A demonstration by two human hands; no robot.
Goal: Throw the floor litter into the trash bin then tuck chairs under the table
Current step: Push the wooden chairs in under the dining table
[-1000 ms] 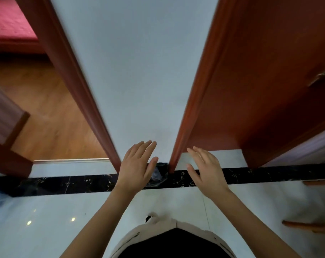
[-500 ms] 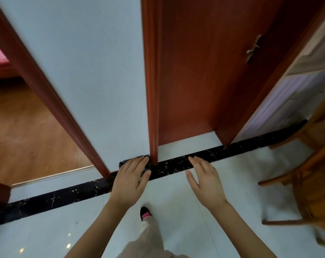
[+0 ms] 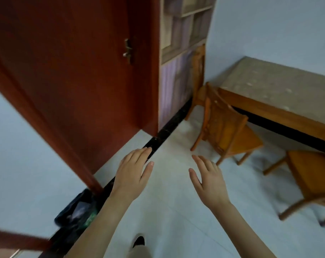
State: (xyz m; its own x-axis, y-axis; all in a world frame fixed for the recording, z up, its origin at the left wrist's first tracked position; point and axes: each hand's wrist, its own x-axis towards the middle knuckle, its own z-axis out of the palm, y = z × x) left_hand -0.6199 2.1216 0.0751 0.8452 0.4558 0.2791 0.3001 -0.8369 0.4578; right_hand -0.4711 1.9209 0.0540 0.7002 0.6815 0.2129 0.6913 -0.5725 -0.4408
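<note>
My left hand (image 3: 133, 174) and my right hand (image 3: 209, 180) hang open over the pale floor, holding nothing. A black-lined trash bin (image 3: 78, 209) with litter inside stands by the wall at the lower left, beside my left forearm. A wooden table (image 3: 280, 94) stands at the right against the wall. One wooden chair (image 3: 226, 127) stands pulled out from the table, its back towards me. A second chair (image 3: 310, 175) stands pulled out at the far right. A third chair (image 3: 199, 71) is in the corner by the bookshelf-patterned wall.
A red-brown door (image 3: 74, 71) with a metal handle (image 3: 128, 51) fills the upper left. A black baseboard strip (image 3: 169, 125) runs along the wall. My shoe (image 3: 138, 241) shows at the bottom.
My view has swung right, away from the doorways and towards the table and chairs. The bin has slid from under my left hand to the lower left. Both hands stay open.
</note>
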